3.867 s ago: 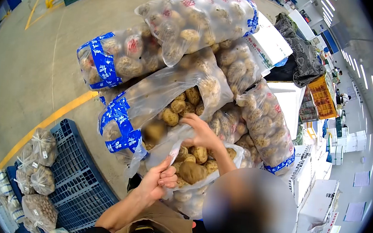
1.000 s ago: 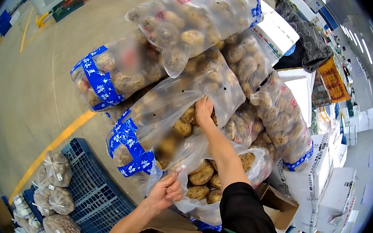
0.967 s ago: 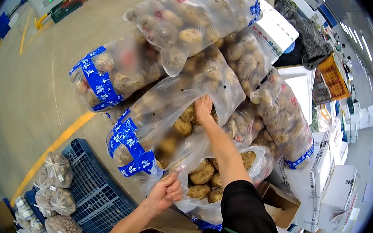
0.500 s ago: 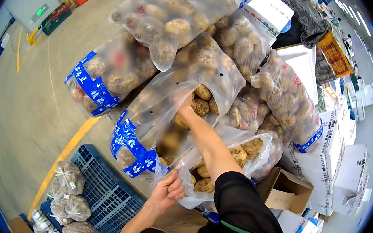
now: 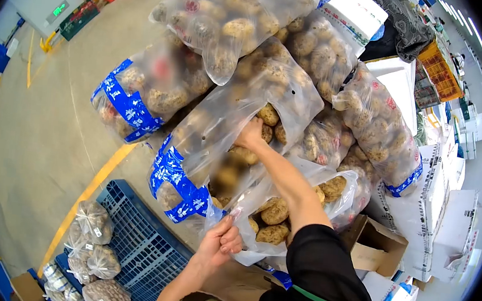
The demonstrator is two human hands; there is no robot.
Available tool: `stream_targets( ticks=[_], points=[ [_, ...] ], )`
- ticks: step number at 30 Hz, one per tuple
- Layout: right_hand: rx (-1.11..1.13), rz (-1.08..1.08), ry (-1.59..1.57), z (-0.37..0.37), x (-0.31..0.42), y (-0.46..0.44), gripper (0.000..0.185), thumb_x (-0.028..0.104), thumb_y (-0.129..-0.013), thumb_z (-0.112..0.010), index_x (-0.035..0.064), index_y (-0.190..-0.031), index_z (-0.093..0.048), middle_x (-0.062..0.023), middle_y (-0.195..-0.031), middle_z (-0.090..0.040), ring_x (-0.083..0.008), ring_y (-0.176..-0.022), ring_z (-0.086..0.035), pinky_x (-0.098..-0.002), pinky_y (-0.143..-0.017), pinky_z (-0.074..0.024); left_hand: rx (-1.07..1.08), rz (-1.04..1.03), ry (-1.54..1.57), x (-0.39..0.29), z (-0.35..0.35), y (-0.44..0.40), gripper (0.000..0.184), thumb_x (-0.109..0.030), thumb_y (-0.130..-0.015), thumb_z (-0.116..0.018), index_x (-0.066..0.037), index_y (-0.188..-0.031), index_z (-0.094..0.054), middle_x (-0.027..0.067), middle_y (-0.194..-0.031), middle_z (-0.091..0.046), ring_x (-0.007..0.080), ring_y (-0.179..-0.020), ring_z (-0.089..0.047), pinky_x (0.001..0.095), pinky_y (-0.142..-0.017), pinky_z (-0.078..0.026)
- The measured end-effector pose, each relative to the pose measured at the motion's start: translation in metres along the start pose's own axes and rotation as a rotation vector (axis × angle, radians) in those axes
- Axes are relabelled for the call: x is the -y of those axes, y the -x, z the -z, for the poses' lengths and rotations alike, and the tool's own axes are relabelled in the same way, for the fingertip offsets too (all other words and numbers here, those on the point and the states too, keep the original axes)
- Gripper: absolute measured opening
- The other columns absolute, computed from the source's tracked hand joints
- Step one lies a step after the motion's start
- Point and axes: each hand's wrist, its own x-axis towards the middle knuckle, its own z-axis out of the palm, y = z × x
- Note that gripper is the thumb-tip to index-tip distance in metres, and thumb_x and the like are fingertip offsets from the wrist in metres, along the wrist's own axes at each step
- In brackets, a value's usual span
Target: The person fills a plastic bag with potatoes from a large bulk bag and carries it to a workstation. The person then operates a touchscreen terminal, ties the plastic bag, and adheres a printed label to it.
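My right hand [image 5: 251,133] reaches into the torn opening of a large clear plastic sack [image 5: 208,130] full of potatoes. Its fingers are hidden among the potatoes and plastic, beside a potato [image 5: 268,115] at the opening. With closed fingers, my left hand [image 5: 223,240] grips the rim of a smaller clear plastic bag [image 5: 251,255]. That bag lies open under my right forearm, with several soil-marked potatoes [image 5: 274,212] inside it.
More potato sacks [image 5: 224,18] are piled behind and to both sides. A blue pallet [image 5: 139,245] and small tied bags [image 5: 93,223] lie at lower left. An open cardboard box [image 5: 372,244] and white cartons [image 5: 415,208] stand on the right.
My right hand has shifted slightly to the right and shows more clearly at the torn opening. My left hand keeps its hold on the bag rim. The whole view has shifted a little.
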Motion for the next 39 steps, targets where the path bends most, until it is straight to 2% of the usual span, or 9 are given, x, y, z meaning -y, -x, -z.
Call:
stream_targets(
  ticks=[2,9,14,17,21,25,31,34,39],
  points=[
    [-0.047,-0.091,0.008,0.005,-0.013,0.027,0.053,0.039,-0.058,-0.072,0.0010,-0.094,-0.060,-0.0213,-0.087,-0.064,-0.0349,-0.075,-0.061,-0.0412,-0.067,-0.0483,-0.020,-0.015,-0.001,0.002,-0.003,0.001,0.023,-0.032,-0.100,-0.041,-0.016,-0.090,-0.055,-0.0056,-0.050,-0.030,0.0070,-0.040,-0.030,0.0235,-0.046,-0.029],
    [0.243,-0.016,-0.804,0.181,-0.044,0.146,0.086,0.040,-0.051,-0.076,-0.0044,-0.120,-0.050,-0.0231,-0.103,-0.062,-0.0353,-0.097,-0.060,-0.0399,-0.087,-0.0472,0.151,-0.058,0.200,0.015,0.007,-0.019,0.025,-0.038,-0.099,-0.043,-0.017,-0.087,-0.051,-0.0056,-0.050,-0.031,0.0071,-0.042,-0.031,0.0239,-0.050,-0.032],
    [0.463,0.274,-0.564,0.203,-0.050,0.222,0.076,0.037,-0.062,-0.078,-0.0030,-0.121,-0.051,-0.0196,-0.109,-0.060,-0.0282,-0.105,-0.058,-0.0349,-0.093,-0.0449,0.134,-0.098,0.157,0.017,-0.011,-0.021,0.038,-0.040,-0.098,-0.044,-0.014,-0.070,-0.046,-0.0059,-0.050,-0.031,0.0064,-0.043,-0.031,0.0231,-0.050,-0.032],
    [0.358,0.258,-0.921,0.203,-0.027,0.194,0.058,0.032,-0.073,-0.073,-0.0038,-0.115,-0.056,-0.0177,-0.113,-0.059,-0.0294,-0.108,-0.056,-0.0384,-0.094,-0.0425,0.115,-0.054,0.102,0.024,-0.024,-0.017,0.050,-0.041,-0.099,-0.041,-0.014,-0.056,-0.037,-0.0057,-0.049,-0.030,0.0073,-0.041,-0.031,0.0229,-0.048,-0.033],
    [0.082,0.129,-0.456,0.096,-0.031,0.076,0.036,0.018,-0.072,-0.071,-0.0050,-0.098,-0.063,-0.0208,-0.110,-0.060,-0.0326,-0.104,-0.058,-0.0378,-0.090,-0.0463,0.043,-0.053,0.056,0.027,-0.028,-0.010,0.050,-0.040,-0.099,-0.042,-0.015,-0.056,-0.036,-0.0058,-0.048,-0.028,0.0066,-0.040,-0.030,0.0224,-0.048,-0.033],
    [0.282,-0.132,0.432,0.012,-0.064,0.033,0.034,0.011,-0.079,-0.059,-0.0061,-0.108,-0.060,-0.0252,-0.109,-0.057,-0.0376,-0.101,-0.058,-0.0418,-0.087,-0.0478,0.079,-0.046,0.070,0.028,-0.018,0.000,0.036,-0.036,-0.100,-0.040,-0.015,-0.071,-0.045,-0.0067,-0.051,-0.029,0.0055,-0.041,-0.030,0.0220,-0.047,-0.033],
    [-0.026,-0.330,0.623,-0.054,-0.101,0.046,0.049,0.015,-0.082,-0.057,-0.0080,-0.123,-0.044,-0.0241,-0.114,-0.054,-0.0355,-0.110,-0.054,-0.0394,-0.092,-0.0452,0.124,-0.018,0.097,0.024,-0.005,0.001,0.021,-0.034,-0.100,-0.041,-0.017,-0.089,-0.050,-0.0061,-0.052,-0.031,0.0060,-0.043,-0.030,0.0234,-0.050,-0.031],
    [0.112,-0.245,0.641,-0.039,-0.101,0.050,0.056,0.015,-0.079,-0.062,-0.0082,-0.125,-0.040,-0.0231,-0.114,-0.054,-0.0340,-0.111,-0.053,-0.0378,-0.093,-0.0447,0.128,-0.011,0.086,0.020,-0.001,0.004,0.020,-0.033,-0.100,-0.041,-0.018,-0.092,-0.051,-0.0062,-0.052,-0.031,0.0062,-0.043,-0.031,0.0234,-0.051,-0.031],
    [0.448,-0.077,0.421,0.041,-0.070,0.050,0.056,0.032,-0.058,-0.078,-0.0011,-0.100,-0.061,-0.0227,-0.103,-0.060,-0.0344,-0.106,-0.055,-0.0408,-0.092,-0.0444,0.172,0.023,0.125,0.021,0.009,-0.003,0.018,-0.033,-0.100,-0.042,-0.019,-0.101,-0.053,-0.0064,-0.052,-0.030,0.0062,-0.043,-0.030,0.0232,-0.051,-0.031]
  ],
)
